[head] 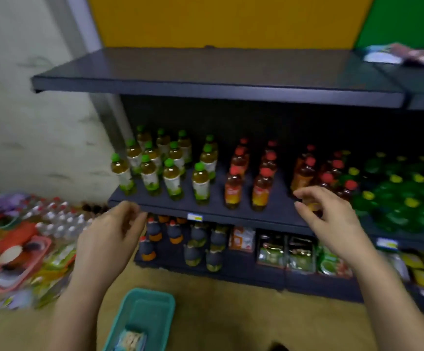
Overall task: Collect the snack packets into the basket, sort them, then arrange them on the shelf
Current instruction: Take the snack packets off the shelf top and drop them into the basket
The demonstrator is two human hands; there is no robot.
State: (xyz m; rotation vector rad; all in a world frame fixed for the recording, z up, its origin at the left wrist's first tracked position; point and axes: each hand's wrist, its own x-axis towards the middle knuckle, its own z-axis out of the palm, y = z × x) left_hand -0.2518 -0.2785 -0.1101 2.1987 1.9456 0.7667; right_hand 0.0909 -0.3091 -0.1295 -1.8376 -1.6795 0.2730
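Your left hand [109, 239] and right hand [330, 219] hover loose-fingered, each grip seemingly empty, above the basket [152, 312]; the bottles' [200, 183] labels are too blurred to read.

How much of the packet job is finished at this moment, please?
Some packets already lie on the top shelf. The left hand and right hand hold nothing. Remaining: a packet in the teal basket, and the floor pile.

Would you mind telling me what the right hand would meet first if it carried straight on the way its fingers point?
Probably the red-capped orange plastic drink bottles at the front of the dark middle shelf, right beyond the right hand; the blur leaves depth unclear.
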